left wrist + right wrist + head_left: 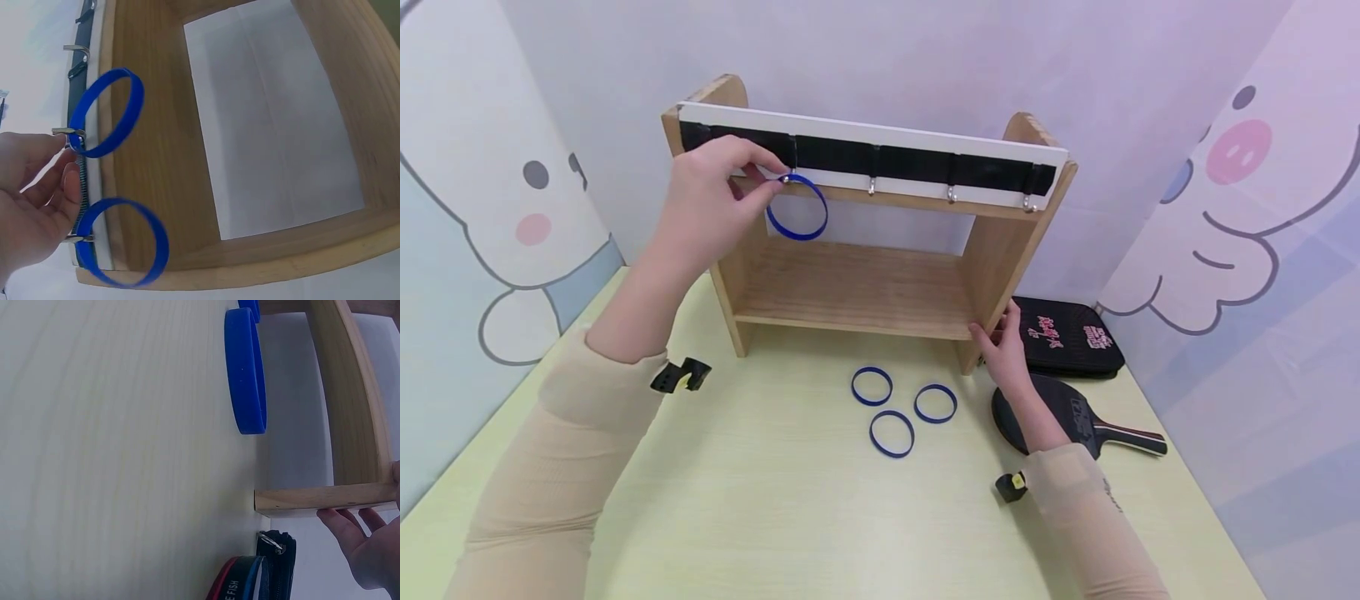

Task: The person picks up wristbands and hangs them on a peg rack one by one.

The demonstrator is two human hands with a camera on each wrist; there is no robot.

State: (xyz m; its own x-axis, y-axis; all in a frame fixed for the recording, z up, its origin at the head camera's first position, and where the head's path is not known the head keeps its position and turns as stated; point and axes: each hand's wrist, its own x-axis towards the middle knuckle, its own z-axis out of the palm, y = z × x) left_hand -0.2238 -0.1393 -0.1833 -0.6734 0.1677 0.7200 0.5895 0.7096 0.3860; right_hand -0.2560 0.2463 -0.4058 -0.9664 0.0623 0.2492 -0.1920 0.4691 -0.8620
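Observation:
Beside a metal hook (788,177), my left hand (718,187) pinches a blue wristband (805,237) between thumb and fingertips. In the left wrist view the band loops around the hook. A second blue band (161,244) hangs on the neighbouring end hook (78,239); the hand hides it in the head view. Both hooks belong to a white board with a black strip (917,164) across the front of a wooden shelf (865,287). My right hand (1009,350) grips the shelf's right side panel near its bottom, thumb inside and fingers outside.
Three blue wristbands lie on the table (760,500) before the shelf, one of them a front band (892,454). To the right are a black zip case (1067,337) and a table tennis bat (1063,412). Other hooks, including a middle hook (872,185), hold nothing.

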